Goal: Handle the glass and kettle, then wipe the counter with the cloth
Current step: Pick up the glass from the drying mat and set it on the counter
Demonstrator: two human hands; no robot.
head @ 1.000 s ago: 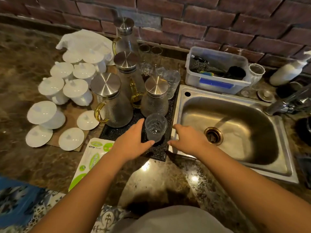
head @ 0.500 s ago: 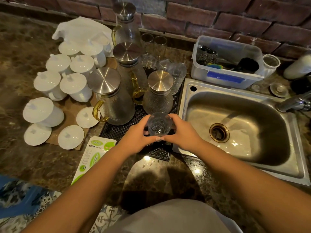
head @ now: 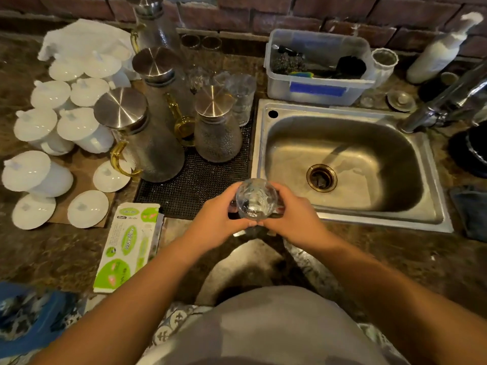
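A clear textured glass is held upright between both hands, lifted above the front edge of the black drain mat. My left hand wraps its left side and my right hand wraps its right side. Several glass kettles with steel lids stand on the mat behind: a large one with a yellow handle, a small one, and taller ones further back. A dark cloth lies on the counter at the right of the sink.
A steel sink with a tap lies to the right. White lidded cups crowd the left counter. A green-and-white packet lies at front left. A plastic tub, more glasses and a soap bottle stand by the brick wall.
Both hands closed around the glass on the mat and lifted it toward me. The camera view shifted slightly downward.
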